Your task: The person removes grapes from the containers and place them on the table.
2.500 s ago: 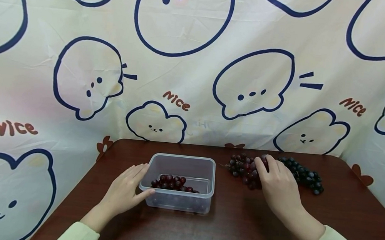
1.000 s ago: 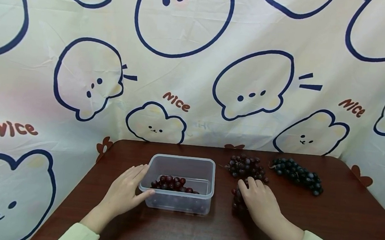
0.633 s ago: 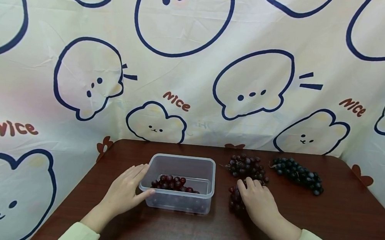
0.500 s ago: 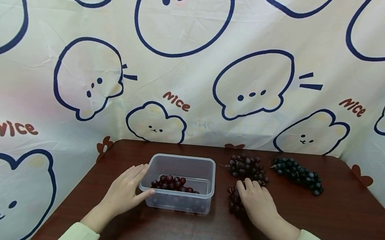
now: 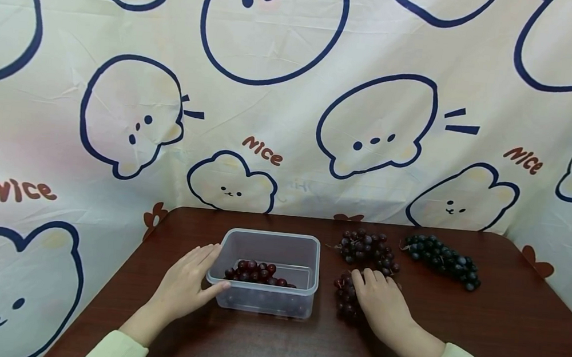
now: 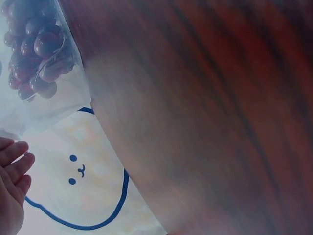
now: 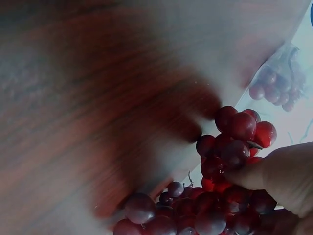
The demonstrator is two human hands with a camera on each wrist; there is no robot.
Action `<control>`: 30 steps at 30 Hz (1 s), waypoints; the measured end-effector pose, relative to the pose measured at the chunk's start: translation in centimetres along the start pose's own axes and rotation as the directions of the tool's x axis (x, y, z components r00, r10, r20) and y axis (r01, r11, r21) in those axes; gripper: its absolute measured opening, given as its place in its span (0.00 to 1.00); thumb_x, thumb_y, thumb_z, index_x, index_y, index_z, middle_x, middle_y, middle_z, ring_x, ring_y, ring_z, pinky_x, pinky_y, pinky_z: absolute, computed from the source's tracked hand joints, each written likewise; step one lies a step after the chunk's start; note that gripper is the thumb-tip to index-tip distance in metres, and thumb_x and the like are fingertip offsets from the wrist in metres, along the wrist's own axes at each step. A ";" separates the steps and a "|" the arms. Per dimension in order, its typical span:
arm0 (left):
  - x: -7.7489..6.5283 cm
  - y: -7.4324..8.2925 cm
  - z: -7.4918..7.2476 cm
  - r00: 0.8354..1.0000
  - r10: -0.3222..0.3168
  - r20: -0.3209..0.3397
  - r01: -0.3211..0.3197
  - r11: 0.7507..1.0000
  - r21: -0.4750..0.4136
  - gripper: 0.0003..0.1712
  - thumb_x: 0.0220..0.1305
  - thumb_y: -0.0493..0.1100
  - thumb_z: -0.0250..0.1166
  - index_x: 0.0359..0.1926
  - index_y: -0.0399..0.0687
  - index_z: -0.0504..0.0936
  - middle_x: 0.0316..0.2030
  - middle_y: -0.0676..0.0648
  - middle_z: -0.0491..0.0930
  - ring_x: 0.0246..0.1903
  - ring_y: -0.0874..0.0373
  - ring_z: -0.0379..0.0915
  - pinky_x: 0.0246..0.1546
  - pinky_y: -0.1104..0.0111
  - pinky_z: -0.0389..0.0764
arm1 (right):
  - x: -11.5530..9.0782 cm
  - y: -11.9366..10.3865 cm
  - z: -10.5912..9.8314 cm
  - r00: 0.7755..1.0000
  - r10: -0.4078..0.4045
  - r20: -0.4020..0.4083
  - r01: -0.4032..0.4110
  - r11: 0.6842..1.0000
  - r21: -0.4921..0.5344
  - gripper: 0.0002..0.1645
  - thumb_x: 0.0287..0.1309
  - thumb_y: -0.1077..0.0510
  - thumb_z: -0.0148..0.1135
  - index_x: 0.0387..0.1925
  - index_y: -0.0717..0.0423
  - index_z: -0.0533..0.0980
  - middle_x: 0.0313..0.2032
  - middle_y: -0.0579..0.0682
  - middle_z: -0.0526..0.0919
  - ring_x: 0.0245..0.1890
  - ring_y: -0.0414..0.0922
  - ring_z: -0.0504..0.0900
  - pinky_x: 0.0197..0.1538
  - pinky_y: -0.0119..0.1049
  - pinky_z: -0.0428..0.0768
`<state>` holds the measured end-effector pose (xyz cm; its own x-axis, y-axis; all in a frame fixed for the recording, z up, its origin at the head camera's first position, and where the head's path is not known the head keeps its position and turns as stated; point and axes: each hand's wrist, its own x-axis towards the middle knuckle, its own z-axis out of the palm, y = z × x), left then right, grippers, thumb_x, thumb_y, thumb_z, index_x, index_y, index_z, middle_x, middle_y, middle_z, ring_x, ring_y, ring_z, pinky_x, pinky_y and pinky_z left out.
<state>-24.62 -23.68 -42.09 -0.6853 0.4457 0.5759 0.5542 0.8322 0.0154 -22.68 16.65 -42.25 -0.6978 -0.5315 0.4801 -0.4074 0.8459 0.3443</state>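
Observation:
My left hand (image 5: 180, 283) rests on the left side of a clear plastic container (image 5: 266, 302), fingers straight along the wall and thumb at the front rim. A bunch of red grapes (image 5: 256, 271) lies inside it. To the right of the container, my right hand (image 5: 384, 303) grips another bunch of red grapes (image 5: 348, 299), low over the table. The right wrist view shows the thumb (image 7: 252, 175) pressed against these red grapes; the other fingers are mostly hidden. In the left wrist view, fingertips (image 6: 19, 166) of the left hand appear near the container's side.
Just behind the right hand, a third bunch of dark red grapes (image 5: 364, 246) lies on the brown table (image 5: 269, 349). A bunch of blue-black grapes (image 5: 443, 260) is at the back right. A patterned cloth (image 5: 292, 116) hangs behind the table.
From the back of the table, my right hand has brought a bunch of red grapes forward and left, lately drifting slightly further left. The left hand and container have stayed put.

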 end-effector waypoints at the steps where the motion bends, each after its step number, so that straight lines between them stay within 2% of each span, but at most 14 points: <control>1: 0.0 0.0 0.0 1.000 0.000 -0.001 0.000 1.000 0.001 0.46 0.57 0.66 0.65 0.64 0.33 0.72 0.59 0.37 0.75 0.59 0.44 0.70 0.62 0.49 0.67 | 0.0 0.0 0.0 1.000 0.001 -0.001 -0.001 1.000 0.004 0.25 0.43 0.71 0.75 0.44 0.65 0.74 0.31 0.58 0.77 0.28 0.52 0.78 0.25 0.44 0.78; 10: 0.0 0.0 0.1 1.000 -0.002 -0.002 0.002 1.000 -0.003 0.46 0.58 0.65 0.64 0.63 0.32 0.72 0.59 0.36 0.75 0.59 0.43 0.70 0.62 0.49 0.67 | -0.3 0.2 -0.1 1.000 0.000 0.026 0.000 1.000 0.030 0.28 0.39 0.72 0.77 0.44 0.67 0.72 0.30 0.57 0.74 0.27 0.52 0.75 0.25 0.41 0.76; 17: -0.1 0.0 0.0 1.000 -0.016 0.019 0.016 1.000 -0.006 0.46 0.57 0.65 0.65 0.64 0.34 0.72 0.60 0.37 0.74 0.60 0.44 0.69 0.63 0.50 0.66 | -0.6 0.3 -0.3 0.995 0.039 0.096 -0.046 0.996 0.071 0.31 0.40 0.71 0.75 0.48 0.68 0.71 0.36 0.59 0.75 0.34 0.55 0.78 0.30 0.45 0.81; 25: 0.0 0.1 0.0 1.000 -0.008 0.013 0.008 1.000 -0.003 0.47 0.57 0.66 0.65 0.64 0.34 0.72 0.60 0.38 0.74 0.60 0.44 0.70 0.63 0.49 0.66 | -0.7 0.5 -0.6 0.990 0.038 0.133 -0.051 0.994 0.096 0.33 0.41 0.70 0.74 0.52 0.69 0.71 0.39 0.61 0.76 0.37 0.56 0.79 0.31 0.45 0.81; 30: 0.0 0.0 0.0 1.000 -0.010 0.015 0.010 1.000 -0.006 0.47 0.57 0.66 0.65 0.64 0.34 0.72 0.60 0.37 0.74 0.60 0.44 0.70 0.63 0.49 0.66 | -0.7 0.5 -0.9 0.981 0.032 0.191 -0.051 0.994 0.098 0.43 0.36 0.62 0.80 0.56 0.69 0.70 0.42 0.62 0.76 0.41 0.57 0.78 0.33 0.46 0.81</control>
<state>-24.56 -23.67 -42.10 -0.6979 0.4423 0.5632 0.5500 0.8348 0.0259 -21.90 17.43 -41.67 -0.8102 -0.4862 0.3274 -0.4270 0.8722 0.2386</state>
